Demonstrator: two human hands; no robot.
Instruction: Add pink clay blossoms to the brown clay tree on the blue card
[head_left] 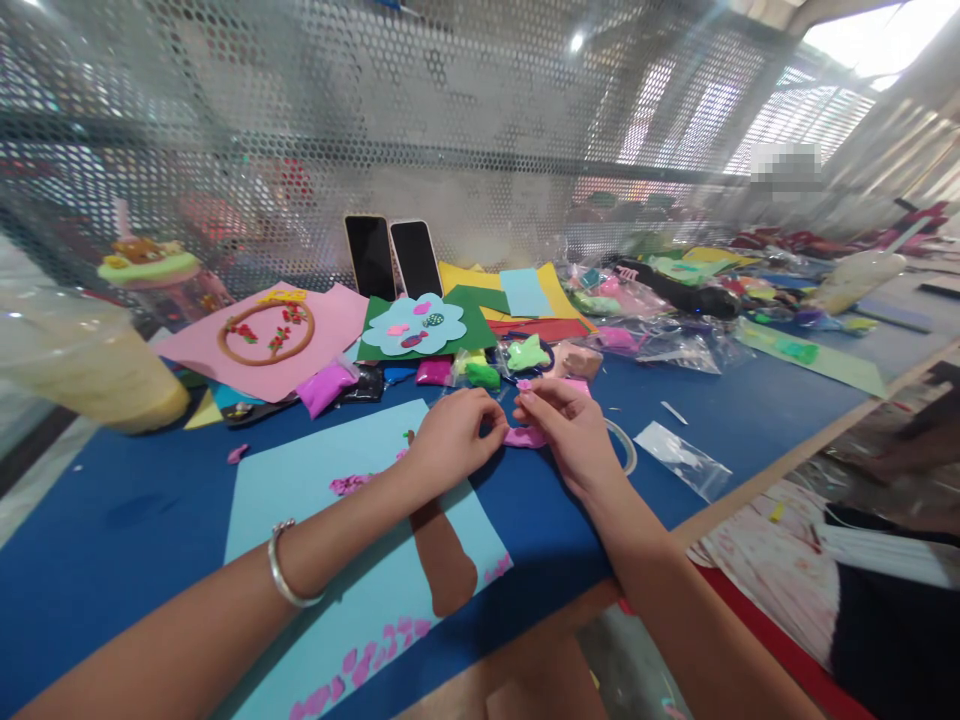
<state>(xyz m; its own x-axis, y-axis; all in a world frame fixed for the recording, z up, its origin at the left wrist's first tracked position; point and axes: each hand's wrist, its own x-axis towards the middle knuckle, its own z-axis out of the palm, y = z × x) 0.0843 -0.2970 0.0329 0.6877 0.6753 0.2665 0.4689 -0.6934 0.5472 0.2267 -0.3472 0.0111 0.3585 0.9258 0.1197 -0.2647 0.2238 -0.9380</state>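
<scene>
Thumb and fingers of my left hand (459, 432) are closed at the left end of a flattened piece of pink modelling clay (526, 437). My right hand (564, 425) pinches a small pink bit of clay (523, 385) between thumb and forefinger, just above that piece. Under my left forearm lies a light blue sheet (292, 460) bearing a brown clay tree trunk (444, 560). Pink clay petals (367, 655) run along its near edge, and a darker pink clump (350, 485) sits by a branch. My left wrist and forearm hide part of the trunk and sheet.
Clay packets, such as a purple one (326, 385), line the back of the sheet. Beyond stand two phones (369, 258), a pink card (199, 340) and a cloud-shaped card (379, 325). A drink cup (90, 360) stands left; a tape roll (628, 450) and plastic bag (682, 460) lie right.
</scene>
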